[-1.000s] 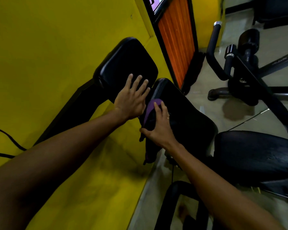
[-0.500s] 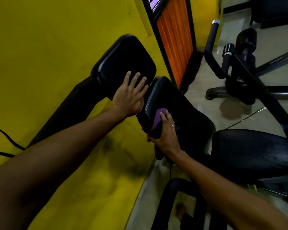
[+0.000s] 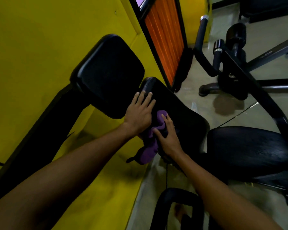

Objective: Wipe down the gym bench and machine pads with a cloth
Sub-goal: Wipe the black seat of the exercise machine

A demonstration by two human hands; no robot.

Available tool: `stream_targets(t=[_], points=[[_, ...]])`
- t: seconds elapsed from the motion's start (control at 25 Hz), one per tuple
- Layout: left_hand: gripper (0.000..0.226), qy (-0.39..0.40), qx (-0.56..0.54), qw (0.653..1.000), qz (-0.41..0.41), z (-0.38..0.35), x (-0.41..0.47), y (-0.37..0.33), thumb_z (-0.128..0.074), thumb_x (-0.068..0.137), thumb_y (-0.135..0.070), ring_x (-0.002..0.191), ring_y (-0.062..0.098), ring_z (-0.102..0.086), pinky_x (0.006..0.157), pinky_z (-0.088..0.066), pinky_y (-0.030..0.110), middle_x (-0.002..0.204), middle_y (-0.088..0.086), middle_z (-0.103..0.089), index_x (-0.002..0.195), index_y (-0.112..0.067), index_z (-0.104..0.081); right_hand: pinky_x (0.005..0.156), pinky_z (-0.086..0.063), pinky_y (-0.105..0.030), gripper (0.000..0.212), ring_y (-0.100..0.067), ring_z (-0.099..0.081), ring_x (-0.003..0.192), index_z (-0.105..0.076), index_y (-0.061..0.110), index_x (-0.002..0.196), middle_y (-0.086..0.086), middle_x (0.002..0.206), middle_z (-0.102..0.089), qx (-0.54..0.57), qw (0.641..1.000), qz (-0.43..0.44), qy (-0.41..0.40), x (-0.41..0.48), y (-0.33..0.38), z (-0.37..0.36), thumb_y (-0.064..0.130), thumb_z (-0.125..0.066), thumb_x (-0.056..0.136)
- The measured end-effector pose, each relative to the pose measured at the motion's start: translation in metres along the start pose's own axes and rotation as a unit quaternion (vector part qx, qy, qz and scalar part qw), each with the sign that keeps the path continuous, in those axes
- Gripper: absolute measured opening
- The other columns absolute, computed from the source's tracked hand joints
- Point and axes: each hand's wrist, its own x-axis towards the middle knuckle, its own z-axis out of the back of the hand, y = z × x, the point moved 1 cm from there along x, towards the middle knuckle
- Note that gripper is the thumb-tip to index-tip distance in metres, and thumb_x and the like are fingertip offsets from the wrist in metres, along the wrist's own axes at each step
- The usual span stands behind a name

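Observation:
A purple cloth [image 3: 150, 148] lies bunched on the near edge of a long black back pad [image 3: 181, 113]. My right hand [image 3: 168, 136] presses on the cloth with fingers spread, thumb against its folds. My left hand [image 3: 138, 113] rests flat with straight fingers on the left edge of the same pad, just beside the cloth. A square black upper pad [image 3: 110, 73] stands to the left on a black arm. A black seat pad [image 3: 251, 148] lies at the right.
A yellow wall [image 3: 40, 39] runs along the left. An orange slatted panel [image 3: 165, 40] stands behind the pads. Black machine frames and handles [image 3: 229, 63] cross the tiled floor at the right. A black tube frame [image 3: 176, 206] sits low between my arms.
My left hand slid off the upper square pad onto the edge of the long pad. My right hand drew the cloth down toward me, and more of the cloth now hangs loose.

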Motion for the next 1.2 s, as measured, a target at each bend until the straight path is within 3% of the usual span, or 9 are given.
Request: stream_targets(t=[0.12,0.24,0.36,0.48,0.6,0.76,0.88,1.04,1.2], points=[[0.071,-0.032,-0.028,0.999,0.006,-0.01,0.007,-0.001,-0.007,0.093,-0.039,0.155,0.033,-0.003,0.125,-0.003,0.05,0.167,0.01,-0.014,0.156,-0.017,-0.033,0.126,-0.015,-0.052,0.074,-0.023,-0.008,0.157,-0.021,0.035,0.16,-0.001,0.171,-0.009,-0.025,0.996,-0.075,-0.031,0.044,-0.026,0.018,0.056,-0.054,0.097],[0.07,-0.021,-0.026,0.999,0.01,-0.012,0.008,-0.004,-0.004,0.094,-0.039,0.155,0.032,0.004,0.125,-0.002,0.05,0.168,0.009,-0.007,0.158,-0.019,-0.026,0.126,-0.01,-0.054,0.079,-0.033,-0.004,0.157,-0.014,0.025,0.163,-0.009,0.171,-0.005,-0.057,0.99,-0.124,-0.034,0.102,-0.01,0.034,0.049,-0.055,0.1],[0.067,0.007,-0.02,1.0,0.015,-0.009,0.009,-0.004,-0.007,0.098,-0.038,0.154,0.032,0.01,0.125,0.002,0.047,0.168,0.009,0.002,0.16,-0.017,-0.017,0.124,-0.006,-0.05,0.075,-0.027,0.004,0.157,-0.012,0.03,0.162,0.0,0.171,0.002,-0.036,0.999,-0.032,-0.022,0.097,0.021,0.02,0.046,-0.055,0.102],[0.063,0.036,0.006,0.999,0.013,-0.002,0.021,-0.01,-0.017,0.102,-0.038,0.154,0.035,0.009,0.125,0.004,0.048,0.168,0.013,0.002,0.16,-0.012,-0.013,0.126,-0.005,-0.043,0.071,-0.017,0.003,0.157,-0.015,0.036,0.159,0.005,0.171,-0.003,-0.027,1.0,0.013,-0.002,0.037,-0.005,0.011,0.049,-0.051,0.099],[0.067,0.049,0.072,0.996,0.013,-0.003,0.044,-0.027,-0.02,0.104,-0.047,0.154,0.032,0.011,0.123,0.007,0.055,0.168,0.013,0.006,0.161,-0.013,-0.006,0.127,-0.008,-0.052,0.069,-0.018,0.002,0.157,-0.014,0.035,0.159,0.006,0.17,-0.004,-0.054,0.997,-0.06,0.01,0.02,-0.062,0.027,0.045,-0.052,0.103],[0.067,0.034,0.139,0.989,0.026,-0.021,0.058,-0.037,-0.012,0.105,-0.048,0.151,0.035,0.021,0.119,0.008,0.065,0.165,0.015,0.018,0.16,-0.014,0.006,0.126,-0.008,-0.051,0.072,-0.03,-0.001,0.157,-0.011,0.028,0.163,-0.003,0.171,-0.005,-0.062,0.979,-0.192,-0.023,0.101,-0.065,0.05,0.048,-0.047,0.104],[0.067,0.021,0.156,0.987,0.026,-0.025,0.06,-0.039,-0.012,0.106,-0.047,0.151,0.038,0.021,0.119,0.004,0.066,0.164,0.017,0.02,0.159,-0.013,0.009,0.126,-0.009,-0.046,0.074,-0.025,0.001,0.157,-0.011,0.029,0.163,-0.001,0.171,-0.003,-0.038,0.991,-0.124,-0.044,0.115,-0.044,0.043,0.046,-0.052,0.103],[0.066,0.016,0.15,0.988,0.027,-0.026,0.061,-0.039,-0.013,0.106,-0.046,0.15,0.039,0.022,0.119,0.002,0.066,0.164,0.017,0.021,0.159,-0.013,0.009,0.126,-0.004,-0.036,0.069,-0.009,0.007,0.156,-0.016,0.035,0.157,0.01,0.168,-0.004,-0.039,0.999,0.018,0.006,0.038,-0.074,0.026,0.048,-0.05,0.099],[0.066,0.015,0.132,0.991,0.031,-0.029,0.062,-0.04,-0.012,0.106,-0.046,0.15,0.039,0.024,0.119,0.003,0.066,0.164,0.017,0.022,0.159,-0.012,0.01,0.127,-0.01,-0.045,0.067,-0.02,-0.002,0.158,-0.018,0.033,0.158,0.005,0.169,-0.01,-0.03,0.995,-0.088,-0.029,0.072,-0.125,0.05,0.045,-0.052,0.101]])
